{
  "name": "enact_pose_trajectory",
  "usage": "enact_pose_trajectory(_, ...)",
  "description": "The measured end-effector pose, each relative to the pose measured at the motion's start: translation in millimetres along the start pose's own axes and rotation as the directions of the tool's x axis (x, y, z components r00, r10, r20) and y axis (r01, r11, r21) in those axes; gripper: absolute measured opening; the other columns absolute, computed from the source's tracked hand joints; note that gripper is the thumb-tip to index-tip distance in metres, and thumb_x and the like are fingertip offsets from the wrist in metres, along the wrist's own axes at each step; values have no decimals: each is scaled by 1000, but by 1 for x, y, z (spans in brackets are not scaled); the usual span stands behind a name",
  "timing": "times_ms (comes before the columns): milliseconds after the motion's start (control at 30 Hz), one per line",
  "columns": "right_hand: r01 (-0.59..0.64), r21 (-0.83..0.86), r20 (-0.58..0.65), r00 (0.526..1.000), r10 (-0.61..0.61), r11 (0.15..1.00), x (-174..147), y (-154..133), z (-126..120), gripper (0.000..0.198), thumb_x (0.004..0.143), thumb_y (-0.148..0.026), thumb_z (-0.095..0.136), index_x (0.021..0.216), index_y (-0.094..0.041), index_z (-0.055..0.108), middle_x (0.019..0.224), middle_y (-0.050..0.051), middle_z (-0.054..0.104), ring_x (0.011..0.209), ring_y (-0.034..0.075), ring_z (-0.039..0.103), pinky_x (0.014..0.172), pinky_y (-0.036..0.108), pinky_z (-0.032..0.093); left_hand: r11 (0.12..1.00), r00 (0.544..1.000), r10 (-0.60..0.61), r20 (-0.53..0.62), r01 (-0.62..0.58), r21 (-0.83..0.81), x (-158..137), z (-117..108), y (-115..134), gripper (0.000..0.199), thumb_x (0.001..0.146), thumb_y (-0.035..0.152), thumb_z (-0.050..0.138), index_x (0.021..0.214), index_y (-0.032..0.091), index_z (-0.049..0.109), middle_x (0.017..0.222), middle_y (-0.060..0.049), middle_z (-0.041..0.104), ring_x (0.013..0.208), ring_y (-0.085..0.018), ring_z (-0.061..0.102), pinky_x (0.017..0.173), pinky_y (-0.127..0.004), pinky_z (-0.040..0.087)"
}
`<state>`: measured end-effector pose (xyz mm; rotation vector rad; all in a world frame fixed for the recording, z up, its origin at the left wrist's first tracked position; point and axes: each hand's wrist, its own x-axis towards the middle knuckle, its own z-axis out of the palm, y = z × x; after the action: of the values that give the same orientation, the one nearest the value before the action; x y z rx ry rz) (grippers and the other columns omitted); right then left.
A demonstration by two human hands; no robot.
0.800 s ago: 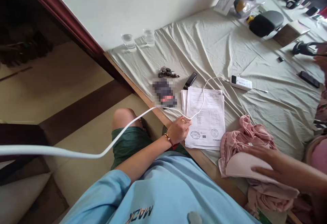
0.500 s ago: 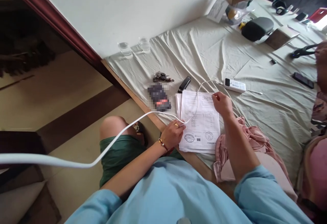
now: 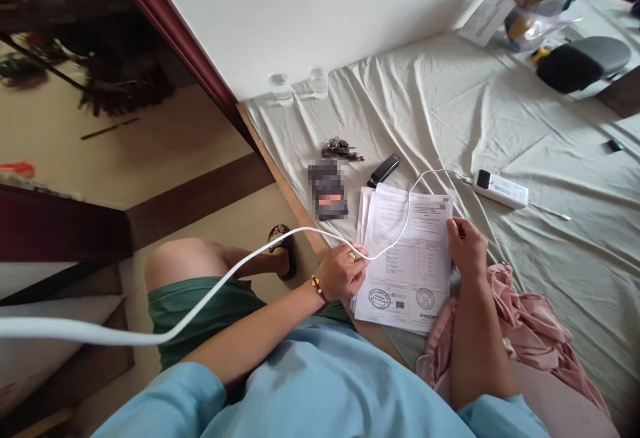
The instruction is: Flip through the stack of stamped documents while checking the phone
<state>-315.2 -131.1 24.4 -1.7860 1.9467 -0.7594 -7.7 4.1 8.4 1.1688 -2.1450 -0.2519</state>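
At the near edge of the cloth-covered table [image 3: 540,145], holding a stack of printed papers [image 3: 400,275] between two hands. Closed with thumb and fingers of the right hand [image 3: 469,245] on the upper part of the stack's right margin. Curled at the left margin with the left hand [image 3: 343,271], lower down; cannot tell whether gripping the sheets there or only resting on them. Set close to the wooden rim [image 3: 297,201] at the lower left corner, and slightly fanned at the upper left, so not quite square.

Hemmed in on several sides: just beside the top left corner by a black stapler [image 3: 385,171], farther left by a blurred dark item [image 3: 327,191] with a red patch, and at lower right by a crumpled pink cloth [image 3: 533,331], partly hidden under the right forearm. Crossed on top by a white cable [image 3: 125,338], running past the left fingertips and on to a white box [image 3: 503,190] at upper right.

Roomier beyond that box, across a wide wrinkled stretch toward a black case [image 3: 583,65]; roomy also past a bunch of keys [image 3: 340,149], up to two clear cups [image 3: 281,89] by the wall [image 3: 325,11]. Dropping away at left, past the rim, to the floor [image 3: 220,208] and a sandalled foot [image 3: 283,251]. Tightest between left hand and rim.
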Motion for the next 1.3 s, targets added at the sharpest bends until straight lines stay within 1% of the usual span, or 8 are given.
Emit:
enact_pose_trajectory(67,21,67,39,999,-24,998,-2,2,3,50,90,-60,58,112,-18,74,95,9,75,83,22,67,84,37,53,1000,1000,-15,8,15,6,0,-1,2,17,87,12,57,98,19,69,101,-10,74,105,-25,66,92,-41,57)
enact_pose_trajectory(167,-25,213,71,997,10,977,-4,6,5,48,85,-57,68,116,-20,71,92,5,74,74,18,64,73,34,53,998,998,-56,-3,56,22,2,-2,4,15,90,13,55,98,19,67,101,-10,72,106,-25,65,94,-42,58)
enact_pose_trajectory(367,-169,333,62,986,157,928,-4,13,4,43,73,-53,82,97,-21,65,83,2,70,68,17,60,65,32,49,990,991,-120,-53,124,67,3,0,4,18,93,15,53,106,18,65,108,-12,70,115,-27,64,101,-45,57)
enact_pose_trajectory(500,-158,328,73,987,141,931,-6,14,3,35,78,-52,78,91,-21,70,74,0,67,63,15,56,61,29,45,985,988,-152,-41,154,78,1,3,2,15,94,17,54,103,18,66,108,-11,70,113,-27,65,101,-45,58)
enact_pose_trajectory(633,-152,285,84,988,133,947,-8,12,1,34,83,-51,73,99,-21,76,79,1,71,70,17,60,68,31,46,984,988,-146,-48,150,96,2,4,2,13,95,17,54,102,16,65,107,-12,71,112,-27,65,101,-45,58)
enact_pose_trajectory(900,-98,177,75,993,86,979,-12,7,-1,32,90,-51,64,100,-23,75,80,1,69,71,17,57,69,32,45,983,989,-140,-57,146,116,1,5,2,22,96,18,54,115,16,65,120,-14,72,123,-29,64,105,-47,57)
enact_pose_trajectory(1100,-200,281,151,975,162,939,-12,5,1,39,78,-53,78,102,-23,73,88,3,73,75,19,63,72,34,49,994,995,-82,-53,85,64,2,1,2,18,93,15,54,107,19,65,106,-10,74,109,-26,68,97,-44,59)
enact_pose_trajectory(1300,-144,230,184,978,102,962,-12,2,-5,28,83,-48,70,91,-21,71,73,0,65,65,15,53,63,31,42,990,989,-101,-105,111,90,3,0,2,25,93,15,57,118,15,61,114,-14,70,116,-28,65,101,-44,58)
